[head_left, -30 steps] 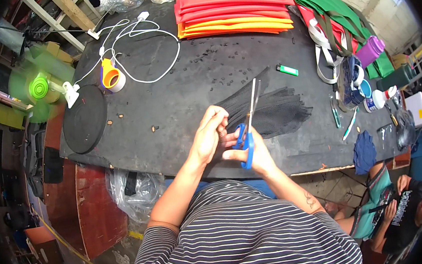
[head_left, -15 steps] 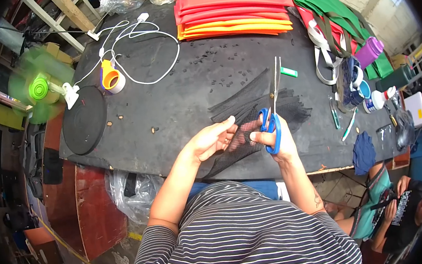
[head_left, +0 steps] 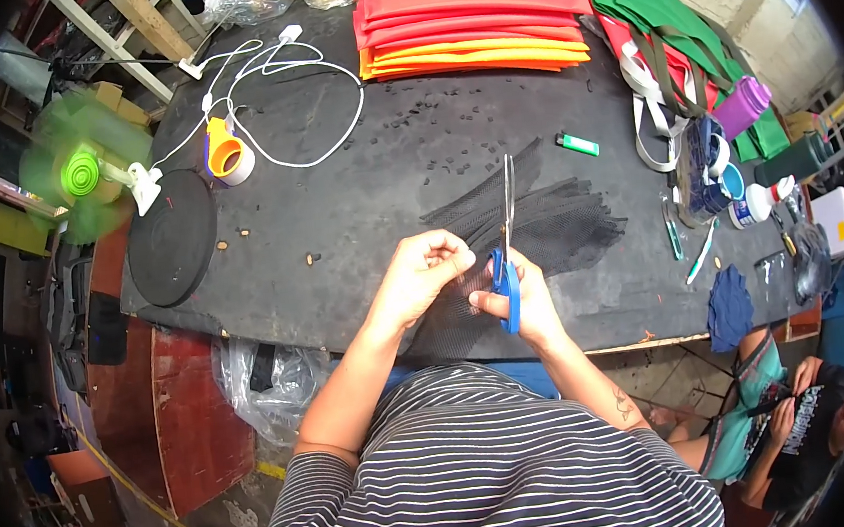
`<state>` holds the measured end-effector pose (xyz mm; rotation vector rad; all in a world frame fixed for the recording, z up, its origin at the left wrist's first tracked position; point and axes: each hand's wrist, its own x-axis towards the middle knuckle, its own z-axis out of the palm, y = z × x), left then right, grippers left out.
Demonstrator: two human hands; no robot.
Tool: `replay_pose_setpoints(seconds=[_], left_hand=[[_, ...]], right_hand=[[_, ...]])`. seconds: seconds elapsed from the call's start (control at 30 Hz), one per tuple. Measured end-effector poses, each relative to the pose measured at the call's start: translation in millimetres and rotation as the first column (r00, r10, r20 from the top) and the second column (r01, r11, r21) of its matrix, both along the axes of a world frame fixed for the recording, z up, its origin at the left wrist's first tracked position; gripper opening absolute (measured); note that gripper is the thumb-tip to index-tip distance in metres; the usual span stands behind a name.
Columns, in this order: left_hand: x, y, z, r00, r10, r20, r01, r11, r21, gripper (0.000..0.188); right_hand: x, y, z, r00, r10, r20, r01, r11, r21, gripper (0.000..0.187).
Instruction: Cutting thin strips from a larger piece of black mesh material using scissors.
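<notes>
Right hand fingers grip blue scissors, blades shut; left hand fingers pinch black mesh just beside them on the table.

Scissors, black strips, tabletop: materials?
Scissors: bright metal blades, blue glossy handles, likely plastic. Black strips: thin mesh or netting fabric by the look, see-through near the left hand. Tabletop: matte dark sheet, perhaps rubber or foam; cannot confirm.

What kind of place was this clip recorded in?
Likely a small sewing or bag-making workshop: folded red and orange fabric pieces are stacked on the black worktable, and the right hand holds blue-handled scissors over black mesh strips.
</notes>
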<state>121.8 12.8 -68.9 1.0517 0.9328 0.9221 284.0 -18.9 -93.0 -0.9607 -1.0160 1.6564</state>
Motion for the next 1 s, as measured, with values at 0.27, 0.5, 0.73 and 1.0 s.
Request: replay_pose_setpoints(seconds=[0.27,0.5,0.73,1.0], left_hand=[[-6.1,3.8,3.4,0.971,0.231,-0.066,-0.222,0.967,0.127,0.006],[-11.0,5.3,-1.9,0.95,0.29,-0.117,-0.272,0.951,0.148,0.008],[-11.7,5.2,0.5,0.951,0.285,-0.121,-0.267,0.953,0.143,0.007],[-11.4,3.7,-0.6,0.958,0.27,-0.101,-0.259,0.96,0.112,0.006]], right_hand=[[14.3,-13.4,-13.0,0.954,0.282,0.097,-0.274,0.957,-0.09,0.035],[18.2,-15.9,-10.5,0.948,0.298,0.115,-0.281,0.949,-0.142,0.036],[21.0,-16.3,-5.8,0.937,0.314,0.151,-0.291,0.944,-0.155,0.029],[21.2,-16.5,-2.7,0.938,0.282,0.203,-0.24,0.948,-0.207,0.02]])
